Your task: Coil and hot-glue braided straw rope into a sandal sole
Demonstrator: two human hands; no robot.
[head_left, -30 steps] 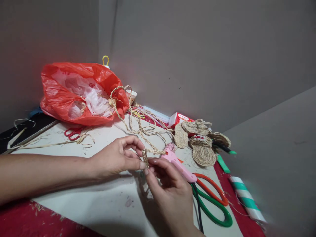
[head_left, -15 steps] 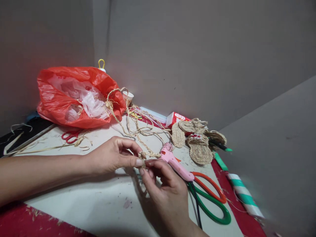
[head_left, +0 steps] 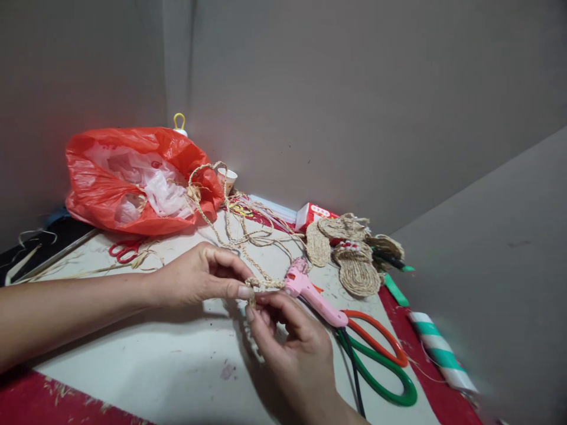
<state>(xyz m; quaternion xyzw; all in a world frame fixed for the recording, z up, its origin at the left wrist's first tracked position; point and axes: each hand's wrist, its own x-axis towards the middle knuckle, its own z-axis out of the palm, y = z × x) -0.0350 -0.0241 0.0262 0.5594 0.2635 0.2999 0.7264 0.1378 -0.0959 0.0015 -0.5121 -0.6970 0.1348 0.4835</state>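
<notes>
Step in hand: shaping the free end of the braided straw cord. The left hand pinches the cord end between thumb and forefinger; the right hand, at 5 o'clock of it, closes its fingertips on the same end. The pink glue gun lies just at 3 o'clock. The next move likely requires a steady pinch while folding the end.
</notes>
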